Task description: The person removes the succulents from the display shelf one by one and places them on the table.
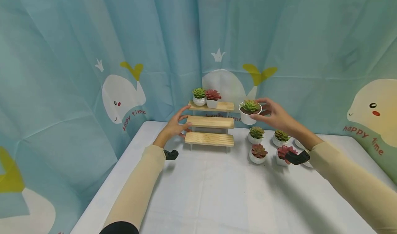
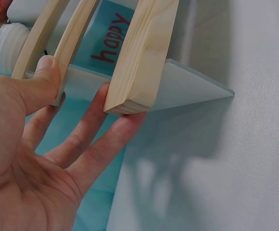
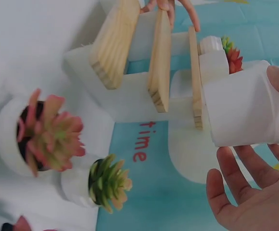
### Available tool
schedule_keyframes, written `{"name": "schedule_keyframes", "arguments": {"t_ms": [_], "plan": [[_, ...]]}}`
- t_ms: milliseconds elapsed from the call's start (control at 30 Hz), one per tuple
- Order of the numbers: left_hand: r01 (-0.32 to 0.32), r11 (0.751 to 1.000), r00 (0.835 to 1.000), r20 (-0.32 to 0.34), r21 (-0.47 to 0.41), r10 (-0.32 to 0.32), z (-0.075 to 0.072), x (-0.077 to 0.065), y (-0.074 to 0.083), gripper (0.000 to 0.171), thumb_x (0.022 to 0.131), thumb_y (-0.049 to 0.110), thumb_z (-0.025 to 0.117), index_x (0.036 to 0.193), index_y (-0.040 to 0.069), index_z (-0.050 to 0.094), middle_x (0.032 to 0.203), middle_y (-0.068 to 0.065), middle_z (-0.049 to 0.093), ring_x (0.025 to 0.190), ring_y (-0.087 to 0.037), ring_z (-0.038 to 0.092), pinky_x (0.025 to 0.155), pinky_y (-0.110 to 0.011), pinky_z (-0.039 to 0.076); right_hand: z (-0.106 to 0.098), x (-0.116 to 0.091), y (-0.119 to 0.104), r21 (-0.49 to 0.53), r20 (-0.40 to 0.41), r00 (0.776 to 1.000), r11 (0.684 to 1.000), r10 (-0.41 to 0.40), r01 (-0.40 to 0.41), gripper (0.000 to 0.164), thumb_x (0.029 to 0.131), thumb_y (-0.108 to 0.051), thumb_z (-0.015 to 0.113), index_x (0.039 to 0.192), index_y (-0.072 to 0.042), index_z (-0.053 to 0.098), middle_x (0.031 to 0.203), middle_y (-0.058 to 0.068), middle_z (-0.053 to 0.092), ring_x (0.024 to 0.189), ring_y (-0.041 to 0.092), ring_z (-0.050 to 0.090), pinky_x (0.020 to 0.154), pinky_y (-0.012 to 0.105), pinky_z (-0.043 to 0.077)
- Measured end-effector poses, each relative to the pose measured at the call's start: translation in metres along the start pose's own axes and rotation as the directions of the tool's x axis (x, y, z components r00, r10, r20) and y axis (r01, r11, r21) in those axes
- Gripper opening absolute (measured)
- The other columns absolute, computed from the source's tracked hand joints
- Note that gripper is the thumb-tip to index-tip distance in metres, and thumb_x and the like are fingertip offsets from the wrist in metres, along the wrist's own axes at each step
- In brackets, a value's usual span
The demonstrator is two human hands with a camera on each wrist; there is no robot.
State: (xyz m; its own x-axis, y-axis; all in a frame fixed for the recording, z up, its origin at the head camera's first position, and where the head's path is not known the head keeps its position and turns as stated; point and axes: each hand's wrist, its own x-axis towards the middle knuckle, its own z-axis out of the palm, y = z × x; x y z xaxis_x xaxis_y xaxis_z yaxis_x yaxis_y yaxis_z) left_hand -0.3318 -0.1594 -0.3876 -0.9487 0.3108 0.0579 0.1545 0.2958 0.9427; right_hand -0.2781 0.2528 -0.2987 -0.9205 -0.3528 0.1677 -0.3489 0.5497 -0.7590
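Observation:
A three-step wooden display stand (image 1: 210, 122) stands on the table. My left hand (image 1: 174, 126) grips its left end; in the left wrist view the thumb lies at the middle board (image 2: 74, 45) and fingertips touch the end of the lowest board (image 2: 142, 62). With my right hand (image 1: 274, 116) I hold a potted green succulent (image 1: 250, 106) by its rim, raised to the right of the top board. Its white pot (image 3: 245, 108) is between thumb and fingers in the right wrist view. On the top board sit a green succulent (image 1: 199, 96) and a red succulent (image 1: 212, 98) side by side.
Several more potted succulents stand on the white table (image 1: 217, 192) at the right, among them a green one (image 1: 256, 133), a reddish one (image 1: 258, 153) and a pink one (image 1: 282, 158) under my right forearm. A blue curtain (image 1: 173, 54) hangs close behind the stand.

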Motion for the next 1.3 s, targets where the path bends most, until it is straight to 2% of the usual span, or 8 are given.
{"name": "schedule_keyframes", "arguments": {"t_ms": [200,433,667,867,933,1067,1167,1300], "plan": [[0.014,1.000,1.000,-0.005,0.005,-0.014,0.001,0.000,0.000,0.079,0.100,0.021,0.069,0.161,0.046,0.026,0.165,-0.015,0.031,0.098,-0.043,0.072,0.072,-0.061,0.060,0.000,-0.019,0.003,-0.016,0.010,1.000,1.000,-0.007,0.007,0.072,0.099,-0.032,0.072,0.156,-0.006,0.035,0.130,0.017,0.059,0.118,0.029,0.060,0.085,0.024,0.052],[0.011,1.000,1.000,-0.008,0.001,-0.011,0.000,-0.001,-0.002,0.078,0.101,0.018,0.068,0.161,0.046,0.026,0.166,-0.017,0.030,0.107,-0.047,0.069,0.072,-0.062,0.059,0.000,-0.042,0.008,0.032,0.009,1.000,0.999,0.019,-0.020,0.070,0.098,-0.033,0.074,0.153,-0.010,0.038,0.130,0.015,0.061,0.115,0.024,0.061,0.084,0.027,0.055],[0.007,1.000,1.000,-0.005,0.006,-0.007,0.001,0.001,-0.002,0.078,0.102,0.018,0.067,0.161,0.046,0.026,0.165,-0.017,0.030,0.106,-0.048,0.069,0.072,-0.061,0.060,0.000,-0.064,0.016,-0.002,-0.016,0.999,0.999,0.032,-0.032,0.069,0.098,-0.031,0.074,0.152,-0.006,0.039,0.134,0.020,0.062,0.118,0.026,0.061,0.083,0.021,0.054],[-0.008,1.000,1.000,-0.001,0.008,0.008,0.002,0.000,0.000,0.079,0.102,0.016,0.067,0.162,0.043,0.025,0.165,-0.017,0.031,0.115,-0.046,0.066,0.073,-0.066,0.057,0.004,-0.084,0.022,0.006,-0.028,0.999,1.000,0.022,-0.022,0.067,0.097,-0.026,0.075,0.151,-0.006,0.041,0.134,0.020,0.062,0.112,0.002,0.061,0.082,0.021,0.056],[-0.012,1.000,1.000,0.003,0.006,0.012,0.001,0.000,0.000,0.079,0.102,0.016,0.067,0.163,0.042,0.024,0.165,-0.017,0.031,0.115,-0.045,0.066,0.072,-0.067,0.057,0.006,-0.090,0.023,0.025,-0.020,0.999,0.999,0.025,-0.025,0.067,0.097,-0.024,0.076,0.151,-0.004,0.041,0.133,0.021,0.062,0.109,-0.001,0.061,0.081,0.023,0.057],[-0.004,1.000,1.000,0.006,0.000,0.004,0.000,0.001,-0.001,0.078,0.102,0.018,0.067,0.162,0.044,0.025,0.165,-0.017,0.030,0.110,-0.047,0.068,0.071,-0.064,0.059,0.008,-0.100,0.027,0.062,-0.006,0.999,0.997,0.042,-0.041,0.067,0.097,-0.021,0.076,0.150,-0.001,0.039,0.129,0.023,0.062,0.105,0.004,0.064,0.078,0.026,0.058],[0.002,1.000,1.000,0.006,0.000,-0.002,-0.001,0.002,-0.001,0.078,0.101,0.019,0.067,0.162,0.045,0.025,0.165,-0.018,0.030,0.108,-0.048,0.068,0.071,-0.062,0.059,0.010,-0.107,0.031,0.054,-0.012,0.999,0.998,0.044,-0.043,0.070,0.096,-0.019,0.077,0.150,0.001,0.039,0.128,0.023,0.062,0.103,0.007,0.065,0.078,0.025,0.058],[0.001,1.000,1.000,0.008,0.001,-0.001,-0.001,0.002,-0.001,0.079,0.101,0.019,0.068,0.162,0.044,0.025,0.166,-0.018,0.028,0.109,-0.048,0.068,0.072,-0.063,0.059,0.015,-0.117,0.036,0.047,-0.018,0.999,0.998,0.043,-0.042,0.071,0.094,-0.018,0.079,0.150,0.003,0.039,0.129,0.024,0.063,0.103,0.005,0.066,0.080,0.022,0.058]]}}
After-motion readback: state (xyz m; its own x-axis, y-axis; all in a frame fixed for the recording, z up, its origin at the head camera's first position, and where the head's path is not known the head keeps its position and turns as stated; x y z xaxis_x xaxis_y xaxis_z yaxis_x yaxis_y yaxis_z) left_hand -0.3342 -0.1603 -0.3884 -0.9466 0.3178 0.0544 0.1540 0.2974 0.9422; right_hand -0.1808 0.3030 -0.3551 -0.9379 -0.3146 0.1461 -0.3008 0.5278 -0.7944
